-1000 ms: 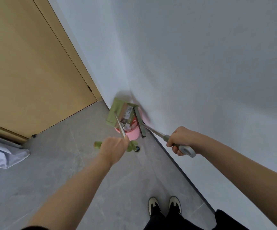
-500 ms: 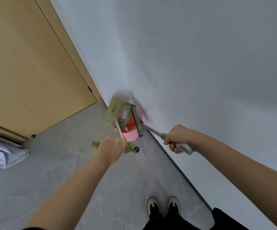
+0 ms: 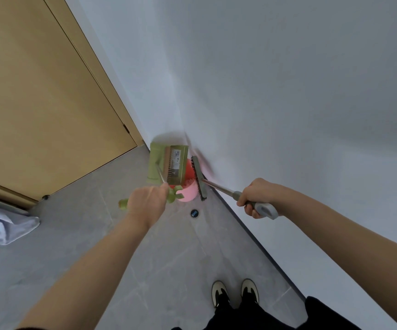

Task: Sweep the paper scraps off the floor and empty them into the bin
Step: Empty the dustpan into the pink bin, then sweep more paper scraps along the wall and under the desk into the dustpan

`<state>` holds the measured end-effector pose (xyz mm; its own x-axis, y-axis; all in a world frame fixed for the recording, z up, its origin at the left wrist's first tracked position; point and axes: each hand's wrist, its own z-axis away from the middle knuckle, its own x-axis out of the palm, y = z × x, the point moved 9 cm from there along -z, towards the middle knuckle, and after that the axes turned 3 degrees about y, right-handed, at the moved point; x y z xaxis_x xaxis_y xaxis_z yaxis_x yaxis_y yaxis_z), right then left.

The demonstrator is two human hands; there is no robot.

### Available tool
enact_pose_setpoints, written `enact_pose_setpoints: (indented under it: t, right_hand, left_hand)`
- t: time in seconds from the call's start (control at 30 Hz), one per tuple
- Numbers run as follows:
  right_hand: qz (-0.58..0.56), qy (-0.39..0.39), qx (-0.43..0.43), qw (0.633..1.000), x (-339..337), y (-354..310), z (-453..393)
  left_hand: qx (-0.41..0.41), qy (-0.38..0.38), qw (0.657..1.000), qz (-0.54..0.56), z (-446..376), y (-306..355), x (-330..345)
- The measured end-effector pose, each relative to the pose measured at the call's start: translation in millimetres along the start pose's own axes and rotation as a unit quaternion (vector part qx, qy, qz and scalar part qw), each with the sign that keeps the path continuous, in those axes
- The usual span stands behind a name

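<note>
Left hand (image 3: 145,204) grip clenched round the green dustpan (image 3: 169,164) handle, pan tilted over the pink bin (image 3: 188,194) at 12 o'clock. Right hand (image 3: 259,197) grasps the broom (image 3: 198,178) handle; bristle head at the bin's 3 o'clock rim.

Both forearms are bare, with no sleeves, watch or rings showing on the left hand (image 3: 145,206) or the right hand (image 3: 260,197). The person wears dark black trousers (image 3: 240,315) and cream low-top sneakers with black laces and tongues (image 3: 219,294).
</note>
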<state>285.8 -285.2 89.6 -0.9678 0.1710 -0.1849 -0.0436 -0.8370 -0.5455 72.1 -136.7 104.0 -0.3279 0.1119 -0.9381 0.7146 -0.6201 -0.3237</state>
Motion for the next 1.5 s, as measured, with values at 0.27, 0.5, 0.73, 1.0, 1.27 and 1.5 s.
enact_pose_setpoints:
  t: [0.27, 0.5, 0.73, 1.0, 1.27, 1.5]
  right_hand:
    - [-0.002, 0.024, -0.003, 1.0, 1.4, 6.4, 5.3]
    - [0.005, 0.037, -0.004, 0.999, -5.7, 22.7, 20.7]
    - [0.028, 0.034, 0.015, 0.999, -16.7, 53.4, 47.8]
    - [0.029, 0.018, 0.047, 0.998, -33.0, 160.2, 94.7]
    - [-0.037, 0.013, 0.096, 0.995, -39.7, 316.9, 158.9]
    - [-0.104, 0.034, 0.18, 0.978, -33.3, 456.4, 202.2]
  left_hand:
    - [-0.087, 0.104, 0.988, 0.079, 3.6, -28.9, -37.3]
    - [-0.136, 0.137, 0.978, 0.075, 16.3, -50.1, -74.2]
    - [-0.115, 0.137, 0.982, 0.059, 44.5, -49.7, -114.3]
    - [-0.083, 0.128, 0.986, 0.07, 103.1, 6.9, -121.5]
    - [0.042, 0.099, 0.992, 0.07, 180.2, 124.6, -90.8]
    - [0.178, 0.063, 0.98, 0.064, 240.7, 243.1, -66.4]
